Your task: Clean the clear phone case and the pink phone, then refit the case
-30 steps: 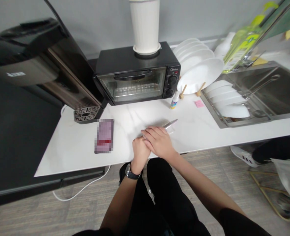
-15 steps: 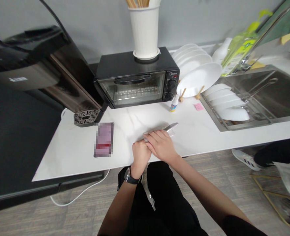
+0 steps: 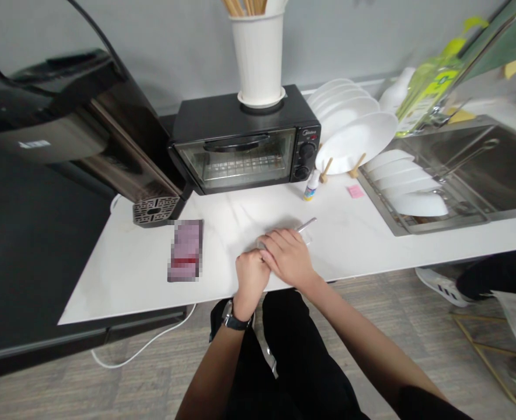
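Near the counter's front edge, my left hand (image 3: 251, 274) is closed in a fist and wears a black-strapped watch (image 3: 234, 317). What lies inside its fingers is hidden. My right hand (image 3: 289, 256) curls over, touching the left thumb side. From beneath the right fingers a slim silver blade-like utensil (image 3: 307, 224) points away to the upper right. Beside it a bit of clear plastic (image 3: 306, 237) shows. Most of the utensil is covered by the right hand, so its exact kind cannot be made out.
Behind stand a black toaster oven (image 3: 240, 157) and a white cup of chopsticks (image 3: 258, 58). Left are a drinks machine (image 3: 135, 151) and a blurred phone-like object (image 3: 186, 248). Right are a small bottle (image 3: 311, 185), white plates (image 3: 358, 140), and a sink (image 3: 494, 169). Another person's shoe (image 3: 442, 286) shows.
The silver utensil has turned, showing a thin edge where a broader face showed before. Both hands stay together in nearly the same place. The view has shifted slightly.
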Available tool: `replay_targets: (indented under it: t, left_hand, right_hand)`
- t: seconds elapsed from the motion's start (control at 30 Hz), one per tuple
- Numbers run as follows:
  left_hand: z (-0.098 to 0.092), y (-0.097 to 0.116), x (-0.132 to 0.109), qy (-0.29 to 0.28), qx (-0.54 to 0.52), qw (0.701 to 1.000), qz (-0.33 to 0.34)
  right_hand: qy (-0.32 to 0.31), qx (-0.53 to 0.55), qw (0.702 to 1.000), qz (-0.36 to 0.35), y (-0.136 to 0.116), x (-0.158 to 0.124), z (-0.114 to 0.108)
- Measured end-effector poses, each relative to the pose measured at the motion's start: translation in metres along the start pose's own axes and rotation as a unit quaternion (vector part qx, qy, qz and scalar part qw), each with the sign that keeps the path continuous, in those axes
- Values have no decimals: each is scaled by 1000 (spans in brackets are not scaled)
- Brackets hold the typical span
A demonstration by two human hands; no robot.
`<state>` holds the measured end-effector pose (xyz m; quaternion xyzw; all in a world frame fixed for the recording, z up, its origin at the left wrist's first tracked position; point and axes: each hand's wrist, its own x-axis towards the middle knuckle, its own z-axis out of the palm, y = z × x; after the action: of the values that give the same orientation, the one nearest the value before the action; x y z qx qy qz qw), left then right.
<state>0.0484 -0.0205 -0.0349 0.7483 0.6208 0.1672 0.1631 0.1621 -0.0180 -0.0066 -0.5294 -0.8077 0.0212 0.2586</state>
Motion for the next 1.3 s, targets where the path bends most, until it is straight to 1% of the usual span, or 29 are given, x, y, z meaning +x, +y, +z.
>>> replay_targets:
  t: [0.1, 0.17, 0.2, 0.27, 0.33, 0.4, 0.47, 0.57, 0.63, 0.67, 0.73, 0.8, 0.87, 0.93, 1.03, 1.1, 1.13, 1.2, 1.27, 1.3]
  left_hand:
    - [-5, 7, -1, 19, -5, 999, 34]
    - [-7, 9, -1, 33, 0, 998, 53]
    - [-6, 9, -1, 37, 7, 998, 57]
    - [-3, 5, -1, 37, 26, 997, 56]
    - [1, -1, 0, 35, 40, 997, 51]
    - [4, -4, 0, 33, 46, 997, 46]
    - [3, -3, 0, 34, 48, 997, 45]
    - [-2, 5, -2, 39, 30, 997, 55]
    - [-5, 8, -2, 43, 14, 997, 61]
    - [-6, 9, -2, 43, 11, 997, 60]
    - [-5, 6, -2, 39, 18, 998, 53]
    - [-1, 2, -1, 35, 30, 998, 43]
    - [1, -1, -1, 33, 36, 998, 36]
    - [1, 0, -1, 32, 36, 998, 37]
    - [-4, 6, -1, 36, 19, 998, 52]
    - [-6, 8, -1, 40, 7, 997, 61]
    - [-5, 8, -1, 40, 7, 997, 62]
    - [-3, 4, -1, 36, 19, 998, 55]
    - [1, 0, -1, 34, 33, 998, 46]
    - [2, -2, -1, 34, 36, 998, 43]
  right_hand:
    - [39, -17, 997, 60, 32, 5, -13]
    - [52, -25, 995, 78, 39, 7, -18]
    - [55, -28, 995, 81, 36, 7, -17]
    - [48, -26, 996, 66, 17, 6, -11]
    - [23, -11, 999, 23, -5, 3, -2]
    - [3, 3, 1000, -10, -15, 1, 3]
    - [9, 6, 1000, -2, -7, 2, 0]
    - [41, -5, 998, 50, 24, 5, -12]
    - [56, -11, 996, 71, 34, 7, -17]
    - [58, -13, 995, 74, 33, 6, -16]
    - [51, -11, 997, 63, 17, 4, -11]
    - [29, -2, 999, 30, -3, 1, -3]
    - [1, 9, 1000, -10, -13, -1, 2]
    - [-3, 10, 1000, -12, -6, -1, -1]
    - [31, -6, 999, 44, 22, 3, -11]
    - [45, -15, 997, 66, 30, 5, -14]
    - [47, -17, 997, 66, 28, 4, -13]
    - [36, -12, 998, 45, 14, 2, -8]
    - [7, 2, 1000, -6, -3, 0, -1]
    - [-7, 9, 1000, -29, -7, -1, 1]
